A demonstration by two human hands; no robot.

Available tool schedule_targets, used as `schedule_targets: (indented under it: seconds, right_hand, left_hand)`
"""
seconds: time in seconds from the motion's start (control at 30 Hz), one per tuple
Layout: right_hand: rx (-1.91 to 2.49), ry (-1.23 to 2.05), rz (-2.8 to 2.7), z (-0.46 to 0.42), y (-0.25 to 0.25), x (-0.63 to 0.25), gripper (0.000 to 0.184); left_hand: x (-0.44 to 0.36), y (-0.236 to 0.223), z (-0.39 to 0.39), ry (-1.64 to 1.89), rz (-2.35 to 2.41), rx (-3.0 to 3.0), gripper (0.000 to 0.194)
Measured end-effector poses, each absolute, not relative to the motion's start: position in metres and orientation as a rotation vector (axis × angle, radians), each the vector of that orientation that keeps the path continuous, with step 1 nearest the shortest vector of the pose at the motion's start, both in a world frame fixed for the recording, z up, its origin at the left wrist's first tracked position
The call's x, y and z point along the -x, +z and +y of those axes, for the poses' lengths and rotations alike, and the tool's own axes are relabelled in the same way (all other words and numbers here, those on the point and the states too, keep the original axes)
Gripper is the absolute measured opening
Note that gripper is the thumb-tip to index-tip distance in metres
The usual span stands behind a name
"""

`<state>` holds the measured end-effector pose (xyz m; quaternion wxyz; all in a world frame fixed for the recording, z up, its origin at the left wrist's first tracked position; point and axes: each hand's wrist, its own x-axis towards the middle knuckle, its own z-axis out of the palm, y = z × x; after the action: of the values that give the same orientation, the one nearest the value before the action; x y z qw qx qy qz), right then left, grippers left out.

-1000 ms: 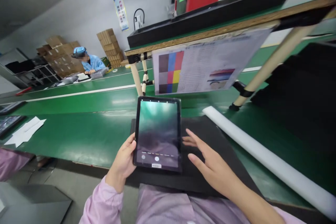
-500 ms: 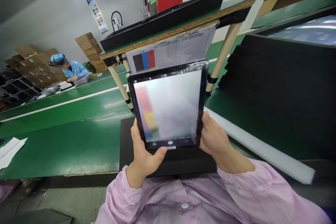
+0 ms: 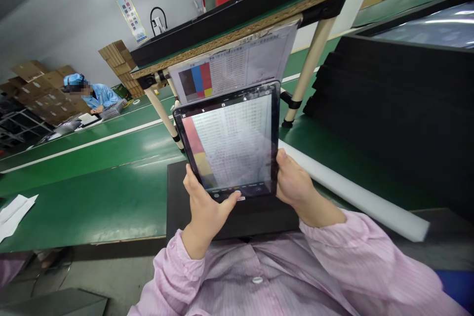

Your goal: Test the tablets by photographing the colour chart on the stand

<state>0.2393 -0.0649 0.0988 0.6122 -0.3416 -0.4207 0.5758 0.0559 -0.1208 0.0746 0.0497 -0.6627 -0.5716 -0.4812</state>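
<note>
A black-framed tablet is held up in front of me, its screen showing a camera picture of a printed sheet with colour blocks. My left hand grips its lower left corner, the thumb at the round button at the screen's bottom. On the lower right edge, my right hand is closed around the tablet, with its fingers partly hidden behind. Beyond the tablet hangs a printed sheet with colour blocks, under a raised shelf. Below the tablet lies a black board on the green workbench.
A white foam roll lies to the right beside a stack of black trays. White papers rest at the left. A co-worker in blue sits farther off by stacked cartons. A black tray tops the shelf.
The tablet's screen picture has turned from blurred to sharper, with rows of print showing. My left thumb has moved onto the round button. The tablet sits slightly more to the left in view.
</note>
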Motion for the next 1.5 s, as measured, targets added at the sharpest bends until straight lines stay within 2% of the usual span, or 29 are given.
schedule_targets:
  seconds: [0.3, 0.43, 0.5, 0.67, 0.8, 0.9, 1.0, 1.23, 1.33, 1.43, 1.5]
  right_hand:
    - [0.778, 1.356, -0.974, -0.065, 0.095, -0.24, 0.059]
    - [0.762, 1.353, -0.985, -0.064, 0.094, -0.24, 0.061]
    - [0.774, 1.332, -1.002, -0.065, 0.094, -0.241, 0.063]
    - [0.754, 1.353, -1.126, -0.075, 0.097, -0.248, 0.067]
    - [0.71, 1.091, -1.419, -0.088, 0.113, -0.255, 0.061]
    - [0.733, 0.798, -1.647, -0.092, 0.131, -0.259, 0.065]
    - [0.789, 0.639, -1.784, -0.09, 0.145, -0.262, 0.066]
    - [0.837, 0.456, -1.834, -0.083, 0.144, -0.266, 0.066]
    - [0.856, 0.457, -1.853, -0.081, 0.14, -0.268, 0.069]
    - [0.921, 0.446, -1.825, -0.079, 0.139, -0.267, 0.08]
    - [1.044, 0.359, -1.79, -0.08, 0.141, -0.264, 0.097]
  left_hand:
    - [-0.056, 0.073, -0.12, -1.465, -1.715, 2.016, 0.131]
    - [-0.054, 0.071, -0.121, -1.603, -1.751, 2.027, 0.132]
    - [-0.05, 0.07, -0.121, -1.849, -1.71, 2.104, 0.123]
    - [-0.034, 0.073, -0.124, -2.971, -1.823, 2.024, 0.065]
    - [-0.029, 0.079, -0.126, -3.436, -1.908, 1.725, 0.053]
    - [-0.031, 0.081, -0.127, -3.515, -1.908, 1.734, 0.052]
    - [-0.033, 0.078, -0.129, -3.527, -1.93, 1.767, 0.055]
    - [-0.034, 0.07, -0.135, -3.649, -1.83, 1.659, 0.062]
    - [-0.039, 0.075, -0.135, -3.736, -1.798, 1.538, 0.055]
    - [-0.045, 0.081, -0.135, -3.786, -1.782, 1.479, 0.049]
    - [-0.049, 0.084, -0.135, -3.773, -1.797, 1.421, 0.047]
